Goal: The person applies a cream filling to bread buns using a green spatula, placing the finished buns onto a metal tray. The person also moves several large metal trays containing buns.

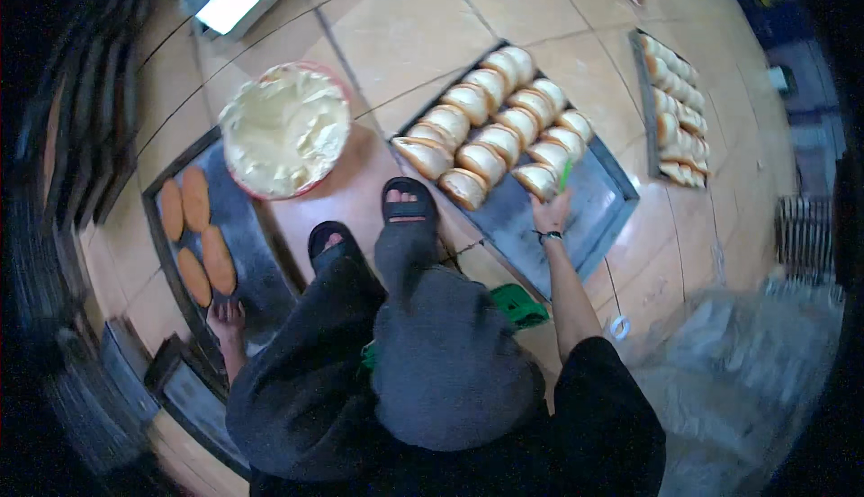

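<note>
On the left, my left hand (227, 318) is over a dark metal baking tray (264, 294), just below a long brown bun (219, 261). Its fingers are slightly apart and I see nothing in them. Several such buns lie on that tray. My right hand (552, 208) grips a thin green utensil (565, 176) and touches the nearest cream-topped bun (535, 178) in a row. That bun stands with several others on a second metal tray (580, 227). A round tub of pale cream (287, 133) with a red rim sits between the trays.
A third tray of filled buns (677, 116) lies at the right. Stacked dark trays (94, 112) stand at the left. Clear plastic sheeting (736, 382) and a white ring (619, 327) are on the tiled floor. Other people's feet show at the top. Green cloth (518, 306) lies beside my leg.
</note>
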A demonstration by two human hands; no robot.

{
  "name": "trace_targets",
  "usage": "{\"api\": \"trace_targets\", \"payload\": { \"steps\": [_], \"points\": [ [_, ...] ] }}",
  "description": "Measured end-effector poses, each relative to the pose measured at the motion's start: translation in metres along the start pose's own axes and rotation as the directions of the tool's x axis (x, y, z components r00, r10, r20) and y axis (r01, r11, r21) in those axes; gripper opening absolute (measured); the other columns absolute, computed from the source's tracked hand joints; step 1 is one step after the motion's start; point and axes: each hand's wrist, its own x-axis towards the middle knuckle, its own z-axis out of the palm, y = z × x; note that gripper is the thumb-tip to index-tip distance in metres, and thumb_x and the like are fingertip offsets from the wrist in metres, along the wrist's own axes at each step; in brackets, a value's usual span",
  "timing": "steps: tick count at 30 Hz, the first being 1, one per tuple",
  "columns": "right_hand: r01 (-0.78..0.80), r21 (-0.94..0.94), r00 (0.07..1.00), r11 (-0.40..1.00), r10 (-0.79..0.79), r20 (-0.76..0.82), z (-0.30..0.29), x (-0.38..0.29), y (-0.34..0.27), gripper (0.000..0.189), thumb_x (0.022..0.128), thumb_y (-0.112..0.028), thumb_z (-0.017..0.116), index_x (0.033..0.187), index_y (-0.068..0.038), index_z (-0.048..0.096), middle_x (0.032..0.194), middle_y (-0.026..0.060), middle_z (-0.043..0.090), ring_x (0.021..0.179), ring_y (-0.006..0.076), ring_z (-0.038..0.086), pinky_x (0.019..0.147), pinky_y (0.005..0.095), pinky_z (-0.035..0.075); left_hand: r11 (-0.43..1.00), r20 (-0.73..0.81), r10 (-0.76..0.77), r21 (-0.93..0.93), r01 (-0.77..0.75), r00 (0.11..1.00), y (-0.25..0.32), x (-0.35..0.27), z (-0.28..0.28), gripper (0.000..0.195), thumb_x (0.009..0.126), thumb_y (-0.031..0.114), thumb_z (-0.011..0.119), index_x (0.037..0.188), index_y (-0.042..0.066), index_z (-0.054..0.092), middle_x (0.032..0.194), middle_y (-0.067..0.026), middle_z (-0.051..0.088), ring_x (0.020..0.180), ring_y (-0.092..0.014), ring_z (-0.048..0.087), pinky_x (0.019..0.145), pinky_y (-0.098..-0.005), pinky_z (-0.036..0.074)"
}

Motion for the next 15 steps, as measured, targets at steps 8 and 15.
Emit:
{"api": "trace_targets", "payload": {
  "steps": [8,15],
  "points": [
    [-0.021,-0.367,1.000,0.930,0.015,-0.019,-0.026,-0.001,0.020,0.073,0.072,-0.051,0.075,0.115,0.005,0.057,0.112,0.0247,0.060,0.106,0.0400,0.054,0.089,0.0478,0.045,0.991,0.019,0.096,-0.098,-0.094,0.995,0.018,0.038,0.023,0.065,0.087,0.030,0.058,0.142,0.006,0.032,0.115,-0.0095,0.049,0.097,-0.023,0.053,0.091,-0.0455,0.046],
    [-0.148,-0.047,0.983,0.988,0.141,-0.116,-0.047,0.017,0.010,0.066,0.077,-0.048,0.074,0.110,0.005,0.054,0.106,0.0223,0.061,0.094,0.0341,0.060,0.077,0.0414,0.053,0.984,0.492,0.151,0.011,-0.179,0.857,0.021,0.079,0.036,0.060,0.083,0.041,0.068,0.126,0.003,0.052,0.115,-0.0080,0.063,0.102,-0.026,0.062,0.091,-0.0447,0.048]
  ]
}}
